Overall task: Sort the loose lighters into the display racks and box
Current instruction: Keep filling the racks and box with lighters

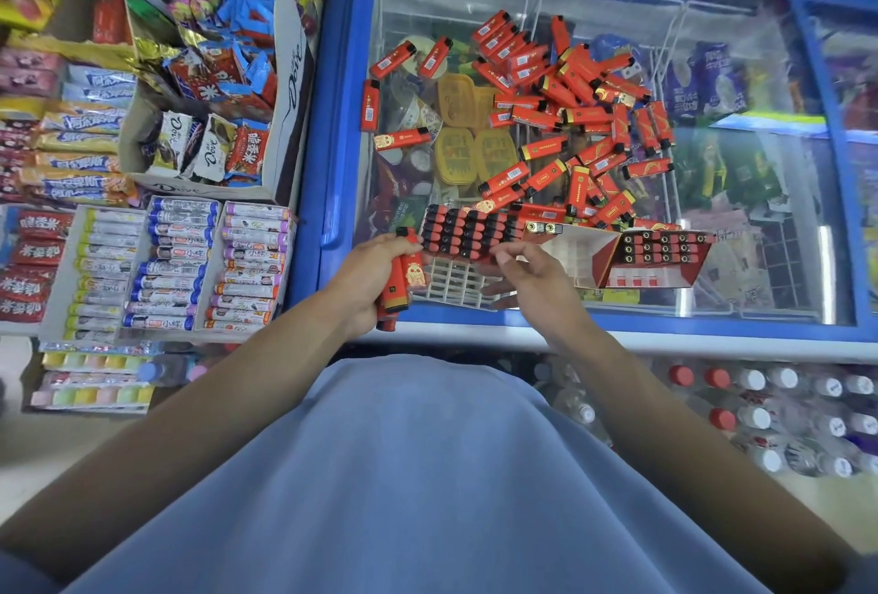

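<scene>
Several loose red lighters [577, 118] lie scattered on the glass lid of a blue chest freezer [332, 118]. A white display rack [456, 282] stands at the lid's near edge, its far rows filled with upright lighters [468, 232]. To its right sits a red box [655, 256] with lighters standing in it. My left hand [370, 280] grips a small bunch of red lighters [404, 277] just left of the rack. My right hand [534, 272] hovers over the rack's right end with fingers loosely curled, holding nothing.
Candy and chocolate boxes [190, 118] crowd the shelf left of the freezer. Gum rolls [180, 261] fill trays below them. Bottled drinks [784, 413] stand on the floor at lower right. Ice cream packs show under the glass.
</scene>
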